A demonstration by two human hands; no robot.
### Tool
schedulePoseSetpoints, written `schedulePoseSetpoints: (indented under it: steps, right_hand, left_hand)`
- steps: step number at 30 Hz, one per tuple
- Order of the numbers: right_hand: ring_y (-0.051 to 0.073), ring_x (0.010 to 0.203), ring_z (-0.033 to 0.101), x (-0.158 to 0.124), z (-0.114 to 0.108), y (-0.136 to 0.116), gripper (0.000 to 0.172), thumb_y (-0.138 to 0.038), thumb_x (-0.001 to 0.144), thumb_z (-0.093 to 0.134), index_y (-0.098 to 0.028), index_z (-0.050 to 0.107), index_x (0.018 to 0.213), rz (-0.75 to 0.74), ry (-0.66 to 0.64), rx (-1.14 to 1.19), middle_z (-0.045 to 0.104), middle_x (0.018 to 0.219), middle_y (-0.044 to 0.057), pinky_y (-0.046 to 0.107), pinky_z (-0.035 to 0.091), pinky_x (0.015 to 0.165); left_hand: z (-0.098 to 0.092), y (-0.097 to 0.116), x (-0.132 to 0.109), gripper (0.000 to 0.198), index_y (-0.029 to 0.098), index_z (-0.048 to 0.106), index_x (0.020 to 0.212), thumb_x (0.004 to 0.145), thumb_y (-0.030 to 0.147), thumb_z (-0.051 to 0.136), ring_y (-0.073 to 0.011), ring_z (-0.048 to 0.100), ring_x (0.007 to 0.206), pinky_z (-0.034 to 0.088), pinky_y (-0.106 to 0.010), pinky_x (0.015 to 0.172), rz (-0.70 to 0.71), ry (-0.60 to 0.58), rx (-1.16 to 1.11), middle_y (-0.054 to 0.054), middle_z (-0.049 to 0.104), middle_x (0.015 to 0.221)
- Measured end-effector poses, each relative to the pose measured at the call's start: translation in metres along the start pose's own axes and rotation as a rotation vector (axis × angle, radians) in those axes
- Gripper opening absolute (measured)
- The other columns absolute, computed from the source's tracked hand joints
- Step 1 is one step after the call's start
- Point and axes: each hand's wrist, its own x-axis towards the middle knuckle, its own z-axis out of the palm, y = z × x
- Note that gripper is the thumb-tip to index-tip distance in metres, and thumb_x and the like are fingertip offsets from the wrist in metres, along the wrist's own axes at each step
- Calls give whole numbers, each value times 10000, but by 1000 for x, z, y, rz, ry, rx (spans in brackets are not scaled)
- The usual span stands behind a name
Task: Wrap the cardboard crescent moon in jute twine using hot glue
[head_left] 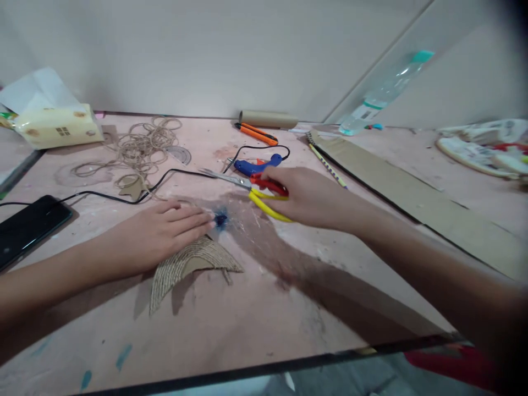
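My right hand is closed around the handles of scissors, one red and one yellow. The metal blades point left and lie in front of a blue glue gun. My left hand lies with its fingers stretched out, palm down, over the upper edge of a curved cardboard piece covered in rows of twine. How its palm meets the piece is hidden. Its fingertips reach a dark blue stain on the table. A loose tangle of twine and a cardboard star lie beyond this hand.
A black cable runs across the table past a phone. At the back are a tissue pack, an orange cutter, and a cardboard tube. A bottle leans at the wall; a long cardboard strip lies right.
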Motion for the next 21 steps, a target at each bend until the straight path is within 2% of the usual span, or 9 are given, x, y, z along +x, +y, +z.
schedulePoseSetpoints:
  steps: [2, 5, 8, 11, 13, 16, 18, 20, 21]
  right_hand:
    - [253, 755, 652, 26, -10, -5, 357, -529, 1045, 572, -200, 711, 1051, 14, 40, -77, 768, 911, 105, 363, 408, 697]
    - [287, 861, 662, 73, -27, -12, 328, -485, 1060, 623, -173, 724, 1072, 34, 76, -144, 768, 1013, 146, 385, 399, 729]
    - [307, 870, 679, 126, -38, -16, 230, -356, 962, 798, -136, 749, 1007, 75, 17, -167, 756, 955, 156, 405, 439, 767]
    - [338, 981, 708, 173, -39, -17, 138, -210, 930, 834, -113, 779, 1012, 92, -11, -164, 762, 963, 151, 436, 493, 864]
    - [354, 1076, 723, 198, -34, -17, 195, -187, 940, 846, -90, 788, 1099, 87, -10, -148, 780, 1064, 158, 465, 537, 941]
    - [299, 1158, 742, 218, -27, -18, 351, -316, 1034, 823, -146, 743, 1330, 29, 17, -94, 769, 1296, 125, 498, 616, 1023]
    - [290, 1248, 730, 219, -23, -20, 384, -357, 1071, 789, -187, 711, 1406, -45, 61, -45, 733, 1430, 118, 526, 617, 1087]
    - [311, 1342, 690, 207, -19, -26, 352, -253, 1069, 747, -166, 707, 1408, -138, 118, 11, 708, 1504, 155, 519, 568, 1152]
    - [316, 1359, 676, 195, -16, -30, 335, -168, 1055, 702, -146, 710, 1389, -186, 144, 39, 711, 1507, 186, 491, 539, 1165]
  left_hand:
    - [4, 1, 0, 440, 106, 684, 1473, 1136, 33, 410, -268, 727, 1296, 453, -410, 1097, 2, 2, -20, -147, 805, 1462]
    - [6, -1, 2, 310, 157, 777, 1159, 1115, 44, 492, -287, 727, 1045, 475, -424, 950, -52, -10, -52, -123, 841, 1143]
    - [3, -6, 2, 307, 189, 729, 933, 1087, 40, 509, -272, 671, 874, 462, -417, 862, -154, -1, -102, -91, 782, 921]
    - [-4, -12, 2, 269, 210, 694, 880, 1079, 109, 543, -261, 661, 832, 468, -400, 832, -344, 58, -185, -71, 753, 857]
    - [-11, -17, 2, 213, 220, 693, 913, 1087, 199, 573, -241, 655, 765, 460, -366, 743, -505, 136, -254, -43, 745, 831]
    - [-25, -28, 2, 181, 237, 681, 1000, 1111, 312, 560, -205, 617, 658, 423, -325, 610, -713, 276, -359, -3, 730, 814]
    - [-34, -34, 2, 204, 242, 666, 1021, 1116, 370, 539, -202, 619, 665, 439, -319, 598, -789, 335, -428, -7, 733, 844]
    - [-39, -39, 1, 234, 244, 685, 1023, 1097, 421, 550, -215, 657, 745, 487, -323, 650, -789, 317, -506, -23, 758, 909]
    - [-40, -39, 1, 241, 246, 706, 1046, 1084, 435, 561, -225, 680, 811, 515, -329, 703, -752, 256, -549, -30, 773, 963]
